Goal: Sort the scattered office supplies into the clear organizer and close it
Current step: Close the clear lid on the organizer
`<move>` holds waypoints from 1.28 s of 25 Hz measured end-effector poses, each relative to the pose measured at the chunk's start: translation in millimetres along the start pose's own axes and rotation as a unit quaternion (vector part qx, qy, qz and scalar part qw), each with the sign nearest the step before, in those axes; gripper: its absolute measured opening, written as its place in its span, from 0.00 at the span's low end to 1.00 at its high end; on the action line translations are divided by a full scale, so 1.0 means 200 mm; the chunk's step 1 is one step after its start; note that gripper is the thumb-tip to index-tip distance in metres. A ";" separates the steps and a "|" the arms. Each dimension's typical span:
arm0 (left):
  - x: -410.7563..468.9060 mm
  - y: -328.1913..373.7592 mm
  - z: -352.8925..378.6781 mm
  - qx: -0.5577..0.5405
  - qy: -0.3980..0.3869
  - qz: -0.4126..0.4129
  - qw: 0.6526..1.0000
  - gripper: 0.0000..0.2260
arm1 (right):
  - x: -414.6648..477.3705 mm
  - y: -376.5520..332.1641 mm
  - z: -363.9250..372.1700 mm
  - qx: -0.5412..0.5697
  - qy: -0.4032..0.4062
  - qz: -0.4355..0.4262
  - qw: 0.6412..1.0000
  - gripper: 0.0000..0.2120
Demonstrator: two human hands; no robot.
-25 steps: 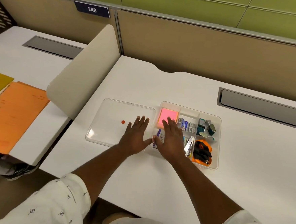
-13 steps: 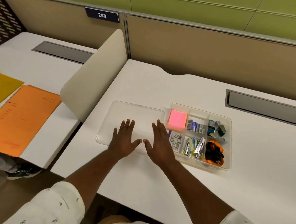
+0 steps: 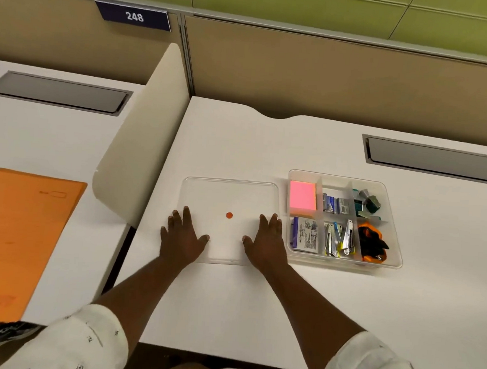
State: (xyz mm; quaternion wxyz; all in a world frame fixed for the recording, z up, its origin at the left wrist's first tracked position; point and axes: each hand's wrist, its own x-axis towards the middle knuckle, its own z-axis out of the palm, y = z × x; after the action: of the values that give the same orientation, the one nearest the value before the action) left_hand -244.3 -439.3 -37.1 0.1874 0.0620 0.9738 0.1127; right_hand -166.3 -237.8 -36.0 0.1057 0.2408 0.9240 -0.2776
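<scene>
The clear organizer stands uncovered on the white desk, right of centre. Its compartments hold a pink sticky pad, small staple boxes, binder clips, a printed box, metal clips and an orange-and-black item. Its clear lid, marked with an orange dot, lies flat to the organizer's left. My left hand rests on the lid's near left corner, fingers spread. My right hand rests on the near right corner, fingers apart. Neither hand has lifted the lid.
A beige curved divider separates this desk from the left one, where orange folders lie. Grey cable hatches sit at the back. A tan partition wall runs behind the desks.
My right hand left the organizer and moved left to the lid. Both hands then spread apart to the lid's near corners.
</scene>
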 end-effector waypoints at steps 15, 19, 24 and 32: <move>0.15 -0.11 -0.14 -0.209 0.063 -0.101 0.971 0.37 | 0.08 -0.16 0.02 0.017 0.055 0.082 0.995 0.34; 0.21 -0.15 -0.15 -0.290 0.068 -0.159 0.941 0.34 | 0.06 -0.20 -0.02 0.060 0.095 0.072 0.991 0.31; 0.24 -0.18 -0.17 -0.419 0.070 -0.227 0.876 0.28 | 0.06 -0.22 -0.08 0.094 0.157 0.049 0.982 0.29; 0.23 0.07 -0.26 -0.448 0.112 -0.137 0.876 0.22 | 0.03 -0.11 -0.32 0.151 0.270 0.030 0.951 0.29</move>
State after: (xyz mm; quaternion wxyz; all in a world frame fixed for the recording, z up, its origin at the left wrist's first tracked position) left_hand -305.3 -428.6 -1.9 0.0985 -0.1753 0.8325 0.5163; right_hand -186.1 -214.5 25.0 -0.1767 0.3470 0.8580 -0.3350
